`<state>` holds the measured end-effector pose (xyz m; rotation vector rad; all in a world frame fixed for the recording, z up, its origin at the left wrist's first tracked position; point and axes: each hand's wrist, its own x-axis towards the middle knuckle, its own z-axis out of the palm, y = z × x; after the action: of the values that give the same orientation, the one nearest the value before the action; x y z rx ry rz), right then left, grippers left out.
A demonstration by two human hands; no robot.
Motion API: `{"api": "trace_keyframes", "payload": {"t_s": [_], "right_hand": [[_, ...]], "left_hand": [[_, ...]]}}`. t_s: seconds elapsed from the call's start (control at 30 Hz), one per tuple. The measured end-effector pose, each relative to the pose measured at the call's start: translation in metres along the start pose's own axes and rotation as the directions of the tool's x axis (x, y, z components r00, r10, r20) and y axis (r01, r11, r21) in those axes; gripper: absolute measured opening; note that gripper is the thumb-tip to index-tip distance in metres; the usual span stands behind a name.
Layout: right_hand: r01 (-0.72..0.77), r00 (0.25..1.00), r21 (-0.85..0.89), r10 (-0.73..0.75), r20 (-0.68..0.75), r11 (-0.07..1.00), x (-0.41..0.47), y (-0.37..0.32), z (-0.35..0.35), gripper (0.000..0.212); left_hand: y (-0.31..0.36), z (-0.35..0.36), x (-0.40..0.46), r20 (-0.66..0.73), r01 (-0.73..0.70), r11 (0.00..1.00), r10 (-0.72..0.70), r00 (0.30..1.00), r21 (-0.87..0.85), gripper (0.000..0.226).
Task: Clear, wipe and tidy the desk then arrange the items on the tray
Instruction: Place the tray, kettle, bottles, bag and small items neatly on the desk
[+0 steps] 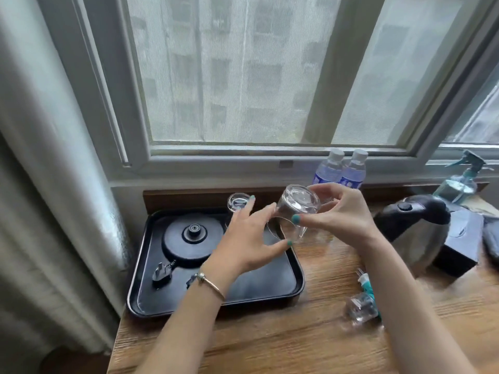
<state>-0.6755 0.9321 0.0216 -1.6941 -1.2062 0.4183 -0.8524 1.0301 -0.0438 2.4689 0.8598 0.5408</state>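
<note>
A black tray (272, 290) lies at the left of the wooden desk (297, 341), carrying a round black kettle base (189, 245) and its plug (162, 273). My right hand (340, 214) grips a clear drinking glass (295, 209), tilted with its base up, above the tray's far right corner. My left hand (248, 238) reaches over the tray with fingers spread, its thumb tip touching the glass's lower rim. A second upturned glass (238, 202) stands at the tray's back edge, just beyond my left fingertips.
Two water bottles (340, 170) stand by the window sill. A black kettle (415, 228), a black tissue box (461, 244) and a spray bottle (459, 182) sit at the right. A small clear glass item (360, 307) and a teal tube (366, 283) lie near my right forearm.
</note>
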Motion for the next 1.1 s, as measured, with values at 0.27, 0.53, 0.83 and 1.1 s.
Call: {"api": "trace_keyframes", "payload": {"t_s": [0.27, 0.53, 0.83, 1.1], "right_hand": [[-0.173, 0.985, 0.04, 0.173, -0.005, 0.984, 0.046, 0.07, 0.052, 0.067], [-0.219, 0.974, 0.004, 0.218, 0.059, 0.976, 0.084, 0.114, 0.092, 0.073], [-0.133, 0.989, -0.111, 0.139, 0.045, 0.985, 0.094, 0.126, 0.101, 0.087], [-0.145, 0.988, -0.179, 0.132, -0.083, 0.973, 0.03, 0.126, 0.097, 0.092]], "left_hand": [[-0.076, 0.043, -0.025, 0.179, 0.22, 0.944, -0.268, 0.947, 0.247, 0.097], [-0.094, 0.061, -0.043, 0.118, 0.195, 0.939, -0.236, 0.965, 0.285, 0.101], [-0.09, 0.058, -0.045, 0.085, 0.189, 0.941, -0.22, 0.972, 0.28, 0.095], [-0.087, 0.042, -0.071, -0.31, 0.341, 0.925, -0.278, 0.909, 0.17, 0.05]]}}
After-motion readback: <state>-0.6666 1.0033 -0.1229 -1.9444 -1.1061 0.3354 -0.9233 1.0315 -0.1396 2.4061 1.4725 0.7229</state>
